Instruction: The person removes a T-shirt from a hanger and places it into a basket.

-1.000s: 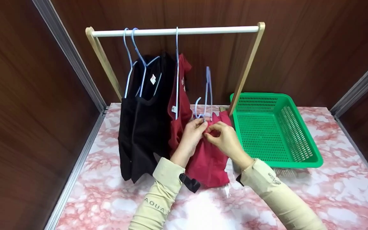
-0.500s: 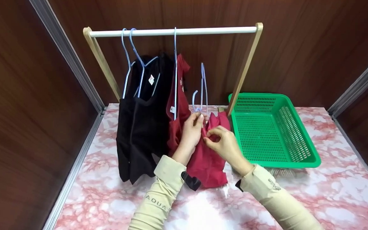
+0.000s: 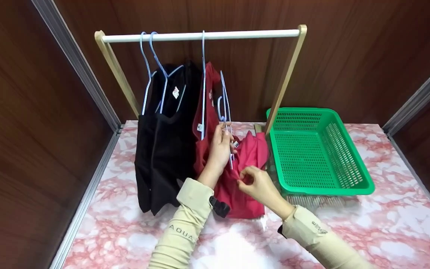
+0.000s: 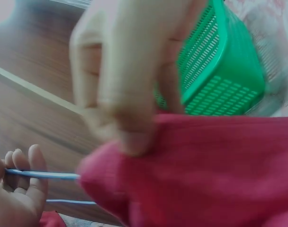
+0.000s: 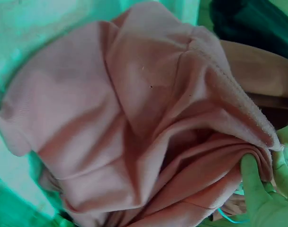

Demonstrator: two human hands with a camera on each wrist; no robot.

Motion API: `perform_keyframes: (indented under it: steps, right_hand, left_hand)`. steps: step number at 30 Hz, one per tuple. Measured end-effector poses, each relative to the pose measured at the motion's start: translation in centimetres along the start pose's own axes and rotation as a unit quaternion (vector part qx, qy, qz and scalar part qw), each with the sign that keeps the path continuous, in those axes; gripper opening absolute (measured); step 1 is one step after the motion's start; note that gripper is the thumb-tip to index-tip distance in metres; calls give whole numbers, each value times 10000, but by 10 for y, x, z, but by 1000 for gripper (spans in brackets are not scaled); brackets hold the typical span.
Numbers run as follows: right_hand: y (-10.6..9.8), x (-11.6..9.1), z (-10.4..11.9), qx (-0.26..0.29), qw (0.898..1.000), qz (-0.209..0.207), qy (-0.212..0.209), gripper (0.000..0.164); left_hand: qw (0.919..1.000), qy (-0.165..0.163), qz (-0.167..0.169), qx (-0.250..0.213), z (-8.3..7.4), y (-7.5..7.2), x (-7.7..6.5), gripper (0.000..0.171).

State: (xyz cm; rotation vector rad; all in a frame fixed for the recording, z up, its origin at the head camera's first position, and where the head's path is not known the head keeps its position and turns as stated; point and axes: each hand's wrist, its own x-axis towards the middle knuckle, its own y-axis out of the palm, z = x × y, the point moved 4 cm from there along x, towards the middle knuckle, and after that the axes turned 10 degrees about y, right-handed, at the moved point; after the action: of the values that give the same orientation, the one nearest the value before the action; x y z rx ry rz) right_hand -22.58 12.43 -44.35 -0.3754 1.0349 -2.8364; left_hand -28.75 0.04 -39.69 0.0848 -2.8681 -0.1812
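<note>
My left hand (image 3: 220,147) grips a pale blue hanger (image 3: 226,96) in the middle of the head view; its hook and one arm stick up above the fingers. The hanger's lower end reaches into a red shirt (image 3: 243,201), which hangs bunched beside the rack. Thumb and fingertips of my right hand (image 3: 258,183) pinch that shirt's edge, lower and to the right. Close up in the left wrist view, the right hand (image 4: 130,80) pinches the red cloth (image 4: 215,165) over the hanger's end. Folds of the shirt (image 5: 134,113) fill the oddly tinted right wrist view.
A clothes rack with a white rod (image 3: 248,34) stands behind the hands. Two black garments (image 3: 170,157) and a red shirt (image 3: 209,108) hang from it on blue hangers. At the right, a green basket (image 3: 357,192) stands beside the rack's wooden leg (image 3: 286,82).
My left hand has moved left and slightly up, tilting the hanger. My right hand has drawn the shirt's edge downward, and a label at its neck now shows.
</note>
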Motion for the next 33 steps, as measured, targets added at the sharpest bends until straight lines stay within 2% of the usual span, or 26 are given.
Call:
perform_keyframes:
  steps: [9, 12, 15, 17, 20, 22, 24, 26, 28, 30, 33]
  right_hand:
    - [13, -4, -24, -440, 9978, 457, 197, 12]
    - [18, -5, -32, -645, 9959, 554, 297, 12]
    - [23, -6, -39, -788, 9954, 386, 387, 17]
    - [27, -6, -42, -969, 9942, 132, 448, 31]
    - [32, -3, -47, -1431, 9873, -224, 649, 78]
    - [36, -1, -51, -1753, 9795, -245, 959, 107]
    - [41, 2, -56, -1946, 9715, -24, 1349, 119]
    - [46, 4, -62, -1949, 9642, 323, 1770, 119]
    - [51, 4, -68, -1831, 9608, 544, 2008, 113]
    - [55, 4, -72, -1653, 9615, 647, 2098, 105]
    - [61, 3, -77, -1446, 9667, 626, 2015, 93]
  left_hand:
    - [9977, 473, -404, 264, -8, -7, 5, 33]
    - [9961, 692, -385, 385, -13, -7, 5, 33]
    - [9942, 930, -250, 479, -18, -5, 6, 32]
    - [9923, 1093, -188, 561, -20, -5, 7, 31]
    - [9917, 1127, -154, 595, -23, -5, 9, 32]
    - [9927, 1012, -164, 633, -25, -5, 10, 34]
    - [9943, 854, -169, 620, -26, -5, 11, 37]
    - [9944, 821, -184, 641, -27, -5, 13, 38]
    - [9937, 901, -181, 633, -27, -4, 15, 39]
    - [9932, 973, -178, 622, -28, -3, 15, 38]
    - [9944, 918, -186, 479, -28, -3, 16, 36]
